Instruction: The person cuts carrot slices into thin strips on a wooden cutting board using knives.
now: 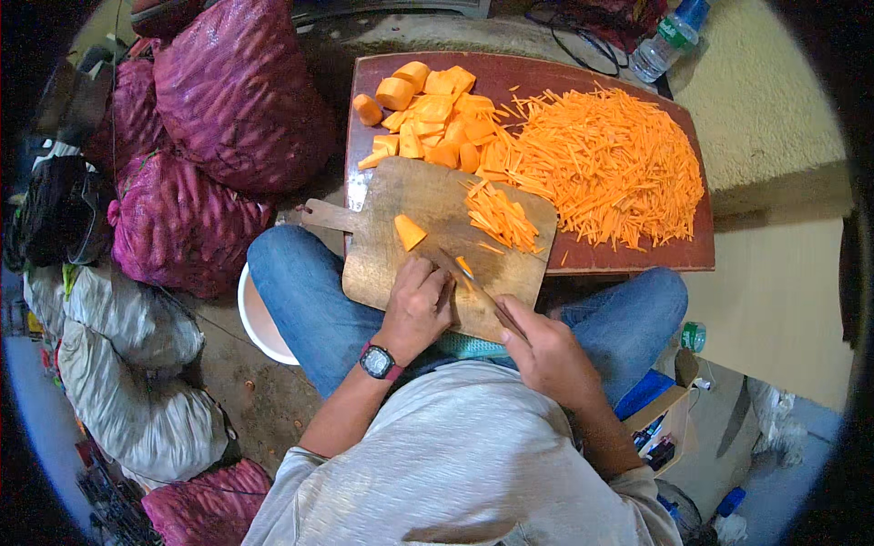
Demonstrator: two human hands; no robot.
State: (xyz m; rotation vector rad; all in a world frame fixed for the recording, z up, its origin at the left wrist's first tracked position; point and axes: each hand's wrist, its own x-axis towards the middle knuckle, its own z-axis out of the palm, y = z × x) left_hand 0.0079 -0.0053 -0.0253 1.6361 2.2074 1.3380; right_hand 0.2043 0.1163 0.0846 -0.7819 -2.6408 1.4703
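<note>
A wooden cutting board (382,273) with a handle lies across my lap and the edge of a low table. In my right hand (556,351) is a kitchen knife (486,292), its blade angled up and left over the board. My left hand (418,307) presses on the board beside the blade, fingers curled; whatever is under them is hidden. A thin orange slice (464,265) touches the blade. Just beyond my left fingers sits a wedge of carrot (410,233). Cut carrot sticks (502,217) are heaped at the board's upper right.
The red-brown table (635,258) bears a big mound of carrot sticks (614,170) and several carrot chunks (437,116). Pink mesh sacks (235,95) and white sacks (136,403) stand at left. A white basin (256,334) is by my left knee, a water bottle (659,51) at far right.
</note>
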